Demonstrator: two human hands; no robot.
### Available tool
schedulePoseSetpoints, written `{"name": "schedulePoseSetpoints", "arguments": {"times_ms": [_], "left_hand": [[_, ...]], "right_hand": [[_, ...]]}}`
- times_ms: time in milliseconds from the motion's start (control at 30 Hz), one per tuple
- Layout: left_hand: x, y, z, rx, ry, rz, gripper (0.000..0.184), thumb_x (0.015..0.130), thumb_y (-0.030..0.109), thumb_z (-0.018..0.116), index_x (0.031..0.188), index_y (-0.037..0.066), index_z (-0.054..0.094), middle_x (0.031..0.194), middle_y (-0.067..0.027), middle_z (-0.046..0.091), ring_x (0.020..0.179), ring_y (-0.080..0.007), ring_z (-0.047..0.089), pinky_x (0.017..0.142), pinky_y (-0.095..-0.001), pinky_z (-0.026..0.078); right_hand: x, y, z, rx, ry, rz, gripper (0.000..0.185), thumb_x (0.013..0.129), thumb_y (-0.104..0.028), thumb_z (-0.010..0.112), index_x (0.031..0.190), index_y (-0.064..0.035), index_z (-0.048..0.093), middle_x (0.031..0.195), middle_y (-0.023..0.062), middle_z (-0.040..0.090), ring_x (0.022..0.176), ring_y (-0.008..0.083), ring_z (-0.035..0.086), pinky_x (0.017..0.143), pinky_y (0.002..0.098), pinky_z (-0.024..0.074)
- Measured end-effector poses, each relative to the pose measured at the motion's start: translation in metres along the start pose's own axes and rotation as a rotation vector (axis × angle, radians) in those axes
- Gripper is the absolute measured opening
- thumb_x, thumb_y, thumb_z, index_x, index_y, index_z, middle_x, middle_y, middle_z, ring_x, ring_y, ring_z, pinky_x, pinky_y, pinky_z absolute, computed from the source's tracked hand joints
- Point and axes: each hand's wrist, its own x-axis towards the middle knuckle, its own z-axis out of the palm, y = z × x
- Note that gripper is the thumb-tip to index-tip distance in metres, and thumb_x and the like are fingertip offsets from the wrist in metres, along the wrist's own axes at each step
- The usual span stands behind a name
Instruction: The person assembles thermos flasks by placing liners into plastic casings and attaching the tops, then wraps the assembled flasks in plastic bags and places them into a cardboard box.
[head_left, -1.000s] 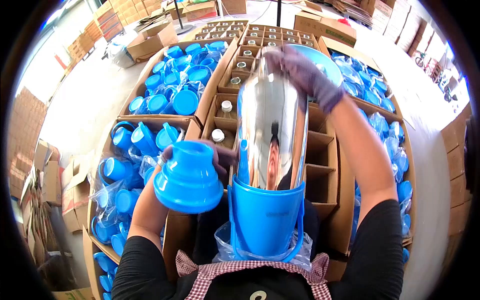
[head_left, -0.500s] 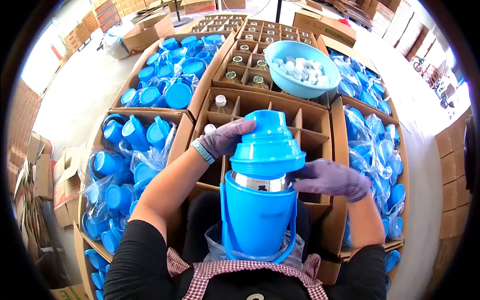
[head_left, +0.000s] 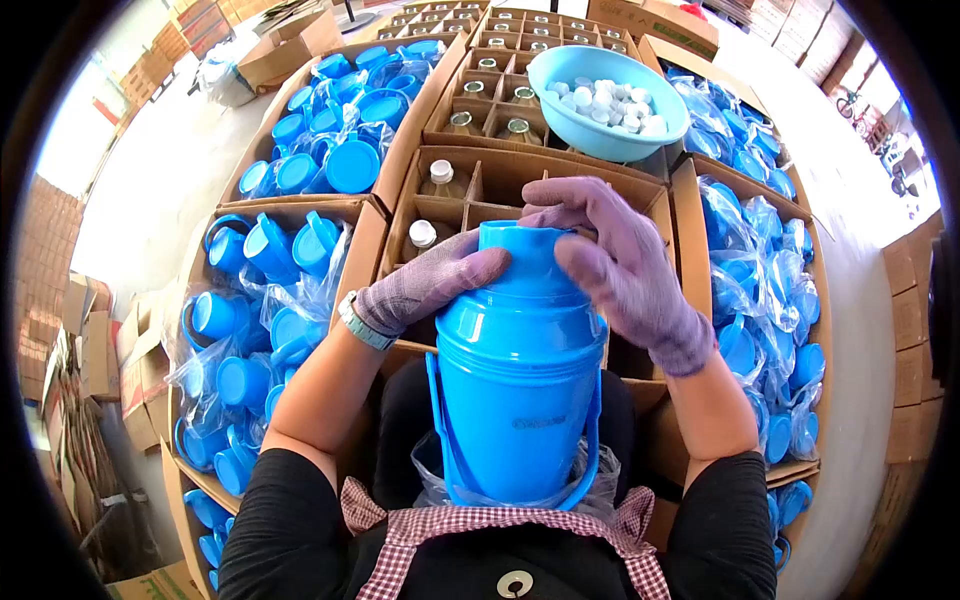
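Note:
A blue thermos flask (head_left: 515, 410) stands upright between my legs, with its carrying handle (head_left: 445, 435) hanging down around its lower part. Its blue shoulder piece (head_left: 520, 320) with a narrow neck sits on the body, and no metal liner shows between them. My left hand (head_left: 435, 280), in a purple-grey glove, grips the left side of the shoulder piece just below the neck. On the neck's right side, my gloved right hand (head_left: 625, 270) curls round the rim, thumb in front and fingers behind. Clear plastic (head_left: 430, 470) bunches around the flask's base.
Ahead is a divided carton (head_left: 400, 220) holding two white-capped bottles (head_left: 441, 180). Behind it, a light-blue basin (head_left: 545, 85) of white caps rests on another carton of bottles (head_left: 518, 130). Cartons of blue cups (head_left: 240, 380) and bagged blue parts (head_left: 745, 280) flank me.
The blue shoulder piece has come down onto the flask body, covering the metal liner. My right hand has risen from the body's rim to the neck; my left hand stays on the shoulder piece.

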Motion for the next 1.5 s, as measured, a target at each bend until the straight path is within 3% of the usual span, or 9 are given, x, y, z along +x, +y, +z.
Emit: {"name": "schedulePoseSetpoints", "arguments": {"times_ms": [300, 333, 433, 667, 833, 933, 1200, 1433, 1500], "left_hand": [[0.0, -0.016, 0.011, 0.006, 0.09, 0.004, 0.105, 0.084, 0.073, 0.072, 0.154, 0.003, 0.037, 0.141, -0.0166, 0.056, 0.125, -0.0241, 0.06, 0.105, -0.0399, 0.052], [-0.003, -0.013, 0.015, -0.001, 0.092, 0.011, 0.103, 0.086, 0.072, 0.071, 0.154, 0.003, 0.036, 0.141, -0.0164, 0.056, 0.125, -0.024, 0.06, 0.105, -0.0395, 0.052], [-0.011, -0.009, 0.026, 0.052, 0.178, 0.02, 0.094, 0.09, 0.07, 0.067, 0.152, 0.004, 0.041, 0.137, -0.0164, 0.059, 0.121, -0.0242, 0.063, 0.102, -0.0392, 0.053], [-0.015, 0.007, 0.062, 0.782, 0.523, -0.164, 0.08, 0.095, 0.065, 0.061, 0.135, -0.004, 0.053, 0.114, -0.0289, 0.069, 0.112, -0.042, 0.069, 0.095, -0.0442, 0.053], [-0.03, -0.013, 0.034, 0.357, 0.244, 0.182, 0.066, 0.111, 0.046, 0.042, 0.151, -0.006, 0.04, 0.149, -0.0207, 0.053, 0.134, -0.0266, 0.056, 0.113, -0.0382, 0.044], [-0.046, -0.069, -0.016, -0.314, 0.276, 0.058, 0.065, 0.111, 0.051, 0.039, 0.147, -0.002, 0.049, 0.146, -0.0139, 0.056, 0.128, -0.021, 0.058, 0.112, -0.0378, 0.045], [-0.051, -0.108, 0.051, -0.372, 0.544, 0.327, 0.071, 0.103, 0.07, 0.032, 0.125, 0.006, 0.053, 0.127, -0.0108, 0.063, 0.12, -0.0227, 0.06, 0.111, -0.0406, 0.045], [-0.074, -0.068, 0.067, 0.689, 0.599, 0.707, 0.053, 0.106, 0.046, 0.048, 0.125, -0.003, 0.058, 0.119, -0.0168, 0.059, 0.112, -0.0309, 0.055, 0.103, -0.0463, 0.043], [-0.068, -0.046, 0.093, 0.83, 0.598, 0.677, 0.062, 0.091, 0.052, 0.062, 0.124, 0.0, 0.066, 0.112, -0.0161, 0.054, 0.104, -0.0339, 0.052, 0.095, -0.0466, 0.043]], "right_hand": [[-0.018, -0.005, 0.007, -0.002, 0.027, 0.109, 0.084, 0.089, -0.066, 0.07, 0.141, -0.0021, 0.052, 0.116, 0.0164, 0.068, 0.112, 0.0274, 0.067, 0.099, 0.0402, 0.0512], [-0.023, -0.003, 0.01, -0.02, 0.054, 0.089, 0.072, 0.088, -0.047, 0.08, 0.141, -0.0081, 0.051, 0.117, 0.0176, 0.066, 0.11, 0.0318, 0.067, 0.096, 0.0435, 0.0533], [-0.028, 0.0, 0.016, 0.043, 0.047, 0.099, 0.075, 0.085, -0.043, 0.082, 0.144, -0.0094, 0.049, 0.122, 0.0156, 0.062, 0.114, 0.0283, 0.063, 0.1, 0.0415, 0.0507], [-0.054, 0.055, 0.047, 0.969, 0.152, 0.295, 0.099, 0.079, -0.046, 0.085, 0.155, -0.0058, 0.035, 0.139, 0.0163, 0.053, 0.132, 0.0272, 0.051, 0.115, 0.0402, 0.0385], [-0.06, 0.057, 0.036, 0.755, 0.271, 0.331, 0.111, 0.077, -0.057, 0.084, 0.157, -0.0033, 0.029, 0.152, 0.0184, 0.046, 0.14, 0.0316, 0.046, 0.118, 0.0447, 0.0373], [-0.083, 0.036, 0.019, 0.321, 0.329, 0.149, 0.08, 0.087, -0.044, 0.081, 0.148, -0.0034, 0.049, 0.148, 0.0176, 0.051, 0.14, 0.0366, 0.048, 0.117, 0.0489, 0.0385], [-0.114, -0.059, 0.045, -0.33, 0.225, 0.089, 0.048, 0.081, -0.022, 0.082, 0.126, -0.0084, 0.07, 0.116, 0.0164, 0.059, 0.122, 0.0382, 0.059, 0.113, 0.054, 0.0427], [-0.142, 0.005, 0.052, 0.209, 0.475, 0.335, 0.023, 0.099, -0.018, 0.064, 0.112, 0.0008, 0.066, 0.11, 0.0153, 0.066, 0.107, 0.0251, 0.064, 0.097, 0.0369, 0.0496], [-0.141, 0.027, 0.054, 0.373, 0.437, 0.523, 0.021, 0.102, -0.015, 0.057, 0.111, 0.0029, 0.064, 0.107, 0.0145, 0.064, 0.1, 0.0248, 0.064, 0.091, 0.0346, 0.0503]]}}
